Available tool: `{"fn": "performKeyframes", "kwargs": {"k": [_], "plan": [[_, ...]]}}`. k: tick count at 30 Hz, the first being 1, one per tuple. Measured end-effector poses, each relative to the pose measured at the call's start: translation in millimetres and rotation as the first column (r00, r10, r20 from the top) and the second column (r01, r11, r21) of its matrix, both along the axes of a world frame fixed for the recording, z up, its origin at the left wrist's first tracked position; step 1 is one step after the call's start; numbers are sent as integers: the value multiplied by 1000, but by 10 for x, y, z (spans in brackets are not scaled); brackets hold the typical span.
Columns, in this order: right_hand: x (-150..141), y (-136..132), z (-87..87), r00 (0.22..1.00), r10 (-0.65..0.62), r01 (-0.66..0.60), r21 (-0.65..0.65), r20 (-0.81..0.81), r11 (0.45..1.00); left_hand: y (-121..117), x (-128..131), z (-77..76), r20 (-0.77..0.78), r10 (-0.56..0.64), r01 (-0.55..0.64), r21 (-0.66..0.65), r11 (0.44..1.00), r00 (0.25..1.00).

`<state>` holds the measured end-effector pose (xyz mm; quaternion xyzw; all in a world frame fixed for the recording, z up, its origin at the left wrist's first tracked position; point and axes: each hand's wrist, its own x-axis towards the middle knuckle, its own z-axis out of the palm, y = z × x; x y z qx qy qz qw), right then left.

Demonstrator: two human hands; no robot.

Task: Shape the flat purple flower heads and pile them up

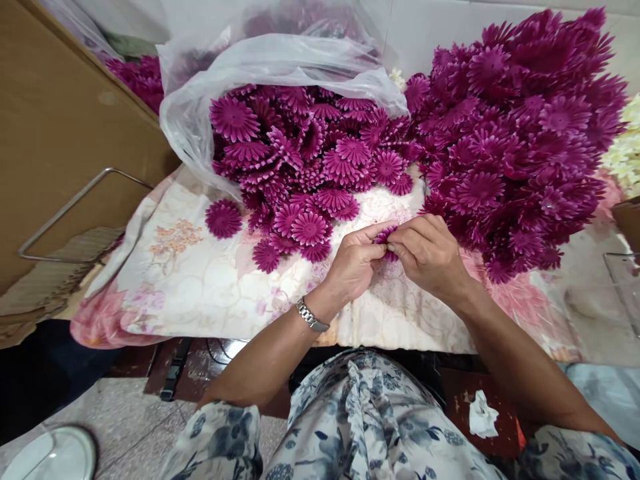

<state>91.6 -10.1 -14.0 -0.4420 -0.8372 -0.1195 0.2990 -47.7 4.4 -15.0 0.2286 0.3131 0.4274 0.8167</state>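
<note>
Clock centred on the two hands. One magenta daisy-like flower head (383,236) sits at the centre, just above the cloth-covered bench (210,297), mostly hidden by fingers. Left hand (358,259): grip closed in a thumb-and-forefinger pinch on its left side. Right hand (426,252): grip closed too, thumb and fingertips drawn together on its right side; whether they also pinch some smaller part, cannot tell. Between 10 and 11 o'clock, a loose heap of matching flower heads (310,230) spills from a clear plastic bag (186,130), the nearest of them not far from the left hand. One single flower head (223,219) lies by itself at 9. At 2 o'clock, a dense mass of magenta blooms (525,147) leans over the bench. Step in hand, by my reading: close two-handed finger work on a single flower head. What the next move seems to call for: a steady left pinch, fine pressure from the right fingertips, and no crushing of the thin petals.
</note>
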Motion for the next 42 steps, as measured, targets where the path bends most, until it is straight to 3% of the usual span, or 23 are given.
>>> {"fn": "performKeyframes", "kwargs": {"k": [10, 17, 22, 26, 31, 38, 40, 42], "plan": [[33, -18, 45, 958, 42, -60, -55, -285, 997, 7, -16, 23, -28, 24, -26, -51, 998, 999], [37, -31, 26, 950, 25, -41, -45, -310, 998, -8, -14, 46, 15, 10, -10, 13, 1000, 1000], [11, -50, 30, 959, 8, -24, -52, -282, 998, -16, 5, 38, -43, 38, -37, 31, 999, 998], [2, -68, 47, 933, -2, -46, -126, -359, 991, -17, 22, 36, -104, 73, -66, 69, 995, 992], [41, -77, 49, 807, -17, -141, -220, -590, 965, 2, 17, -12, -176, 111, -93, 111, 989, 978], [166, 12, -49, 451, -85, -306, -243, -888, 921, 39, 11, -66, -201, 195, -173, 119, 978, 960], [200, 39, -52, 410, -108, -286, -240, -906, 928, 41, 7, -49, -200, 202, -182, 113, 977, 959], [245, 54, -23, 419, -126, -213, -232, -899, 949, 38, 2, -22, -207, 205, -186, 105, 977, 957]]}}
